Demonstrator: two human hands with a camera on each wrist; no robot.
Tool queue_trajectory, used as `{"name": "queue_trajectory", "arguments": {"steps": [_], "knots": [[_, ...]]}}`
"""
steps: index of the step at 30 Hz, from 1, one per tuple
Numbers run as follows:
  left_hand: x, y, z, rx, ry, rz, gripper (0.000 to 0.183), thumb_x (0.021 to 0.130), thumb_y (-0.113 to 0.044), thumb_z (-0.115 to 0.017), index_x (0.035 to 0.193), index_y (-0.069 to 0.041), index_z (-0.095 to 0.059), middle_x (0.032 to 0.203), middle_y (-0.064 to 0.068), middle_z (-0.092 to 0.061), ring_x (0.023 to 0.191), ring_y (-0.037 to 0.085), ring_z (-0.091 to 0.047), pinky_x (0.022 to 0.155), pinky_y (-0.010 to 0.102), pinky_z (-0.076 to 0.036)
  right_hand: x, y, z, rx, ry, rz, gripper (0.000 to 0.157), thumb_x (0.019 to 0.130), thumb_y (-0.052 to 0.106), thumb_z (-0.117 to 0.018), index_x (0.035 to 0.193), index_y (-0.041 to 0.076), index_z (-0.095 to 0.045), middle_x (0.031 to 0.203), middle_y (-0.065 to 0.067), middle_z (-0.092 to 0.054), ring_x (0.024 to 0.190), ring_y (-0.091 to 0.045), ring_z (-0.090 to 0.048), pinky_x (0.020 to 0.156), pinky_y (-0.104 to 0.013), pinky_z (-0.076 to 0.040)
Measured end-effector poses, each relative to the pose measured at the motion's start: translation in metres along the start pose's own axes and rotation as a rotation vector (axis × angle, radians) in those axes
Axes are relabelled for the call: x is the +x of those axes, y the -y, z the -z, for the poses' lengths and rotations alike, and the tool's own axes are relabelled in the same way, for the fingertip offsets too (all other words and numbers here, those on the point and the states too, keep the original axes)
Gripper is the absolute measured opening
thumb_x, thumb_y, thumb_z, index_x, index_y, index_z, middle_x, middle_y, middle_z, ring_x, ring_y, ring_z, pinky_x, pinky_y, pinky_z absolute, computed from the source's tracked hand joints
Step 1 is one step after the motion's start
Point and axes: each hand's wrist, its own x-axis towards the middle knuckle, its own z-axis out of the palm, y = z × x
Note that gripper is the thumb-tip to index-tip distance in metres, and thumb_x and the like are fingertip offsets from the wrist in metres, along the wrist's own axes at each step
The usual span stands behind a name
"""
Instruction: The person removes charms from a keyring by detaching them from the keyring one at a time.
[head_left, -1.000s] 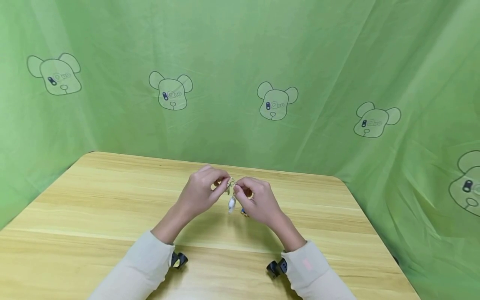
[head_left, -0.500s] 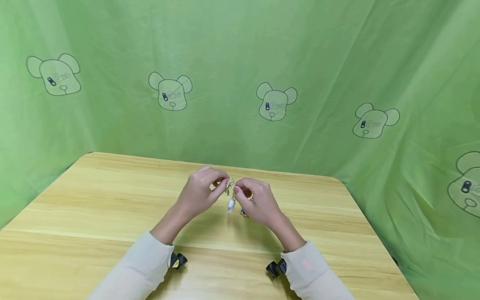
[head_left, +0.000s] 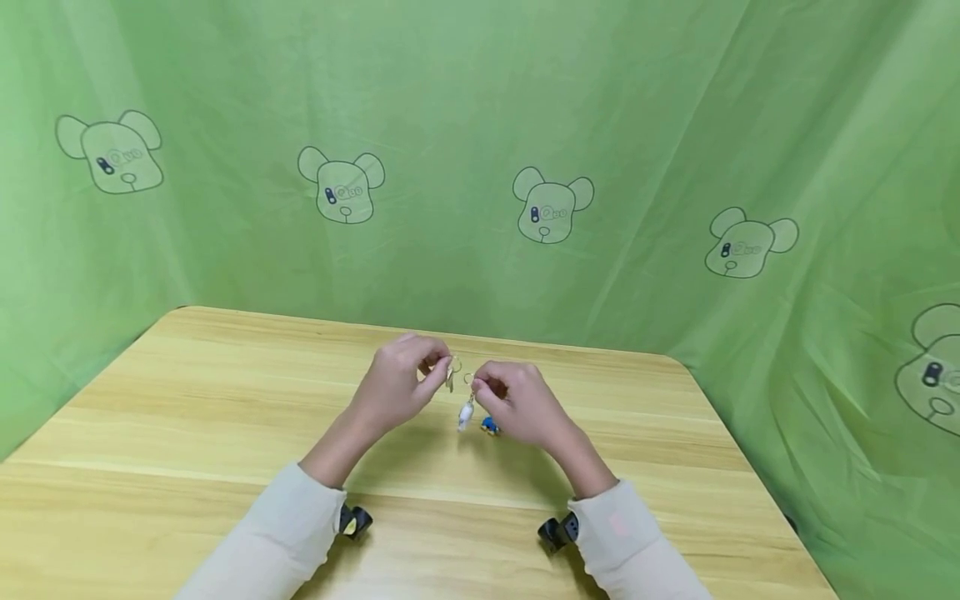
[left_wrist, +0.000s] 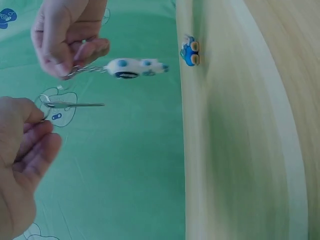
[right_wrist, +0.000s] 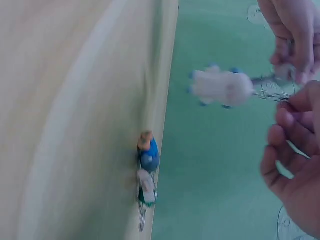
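My left hand (head_left: 401, 379) pinches a metal ring from which keys (head_left: 450, 382) hang; the left wrist view shows a flat key (left_wrist: 75, 105) edge-on. Facing it, my right hand (head_left: 525, 404) pinches the chain of a keychain. A small white figure (left_wrist: 130, 67) with blue spots dangles from that chain, above the table. The keychain's own ring (head_left: 468, 378) sticks out past my right fingertips, with a gap between it and the key ring. Blur in the right wrist view hides the figure's details.
A small blue toy figure (head_left: 490, 425) with orange-yellow parts lies on the wooden table (head_left: 225, 400) below my right hand. Beside it, in the right wrist view, lies a white and green charm (right_wrist: 146, 187) with a chain. A green curtain (head_left: 450, 100) hangs behind the table.
My hands have drawn slightly apart. The key ring and the keychain ring, touching or overlapping earlier, now show a gap. More of the blue toy has come into view.
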Motion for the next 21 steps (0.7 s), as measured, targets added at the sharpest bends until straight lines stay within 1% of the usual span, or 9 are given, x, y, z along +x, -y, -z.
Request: {"name": "queue_trajectory", "arguments": {"steps": [2, 4, 7, 10, 15, 18, 21], "knots": [[-0.001, 0.000, 0.000, 0.007, 0.057, 0.058, 0.006, 0.092, 0.000, -0.068, 0.088, -0.004, -0.070, 0.082, 0.003, -0.070, 0.073, 0.012, -0.064, 0.065, 0.023, -0.058, -0.001, -0.005, 0.004, 0.007, 0.071, -0.065, 0.015, 0.098, 0.008, -0.061, 0.088, 0.010, -0.073, 0.069, 0.007, -0.061, 0.058, -0.006, -0.050, 0.052, -0.023, -0.045], [-0.001, 0.000, -0.001, 0.016, 0.123, 0.115, 0.007, 0.093, 0.000, -0.068, 0.088, -0.005, -0.070, 0.080, 0.002, -0.069, 0.070, 0.010, -0.063, 0.064, 0.021, -0.056, -0.002, -0.011, 0.008, 0.010, 0.129, -0.121, 0.016, 0.100, 0.009, -0.061, 0.091, 0.008, -0.074, 0.070, 0.003, -0.064, 0.058, -0.006, -0.052, 0.053, -0.024, -0.046], [-0.003, 0.001, -0.001, 0.023, 0.200, 0.183, 0.007, 0.093, 0.000, -0.069, 0.088, -0.004, -0.072, 0.078, 0.001, -0.069, 0.067, 0.009, -0.061, 0.061, 0.019, -0.054, -0.003, -0.022, 0.012, 0.015, 0.185, -0.172, 0.016, 0.101, 0.012, -0.061, 0.094, 0.008, -0.075, 0.072, -0.004, -0.067, 0.058, -0.008, -0.053, 0.054, -0.025, -0.048], [-0.005, 0.004, -0.001, 0.022, 0.262, 0.236, 0.006, 0.093, -0.001, -0.069, 0.088, -0.003, -0.072, 0.078, 0.002, -0.070, 0.066, 0.008, -0.061, 0.060, 0.018, -0.054, -0.005, -0.032, 0.015, 0.024, 0.210, -0.206, 0.016, 0.101, 0.013, -0.060, 0.095, 0.008, -0.075, 0.074, -0.007, -0.068, 0.060, -0.009, -0.054, 0.056, -0.026, -0.049], [-0.008, 0.008, -0.005, -0.009, 0.355, 0.339, 0.005, 0.095, -0.003, -0.068, 0.091, -0.002, -0.072, 0.078, 0.001, -0.070, 0.066, 0.007, -0.060, 0.060, 0.019, -0.054, -0.011, -0.046, 0.020, 0.037, 0.224, -0.275, 0.015, 0.102, 0.012, -0.061, 0.096, 0.007, -0.074, 0.077, -0.008, -0.067, 0.062, -0.012, -0.054, 0.057, -0.026, -0.047], [-0.009, 0.012, -0.006, -0.022, 0.385, 0.406, 0.006, 0.096, -0.004, -0.068, 0.091, -0.003, -0.071, 0.076, -0.001, -0.067, 0.063, 0.008, -0.058, 0.058, 0.021, -0.053, -0.013, -0.052, 0.021, 0.046, 0.242, -0.297, 0.015, 0.101, 0.011, -0.061, 0.096, 0.005, -0.074, 0.076, -0.010, -0.066, 0.062, -0.012, -0.052, 0.056, -0.026, -0.046], [-0.011, 0.018, -0.010, -0.023, 0.425, 0.449, 0.007, 0.097, -0.004, -0.068, 0.090, -0.005, -0.071, 0.075, -0.002, -0.065, 0.062, 0.008, -0.057, 0.057, 0.021, -0.053, -0.014, -0.059, 0.019, 0.055, 0.277, -0.326, 0.014, 0.101, 0.011, -0.061, 0.098, 0.005, -0.074, 0.072, -0.008, -0.064, 0.059, -0.011, -0.049, 0.054, -0.025, -0.045]]}}
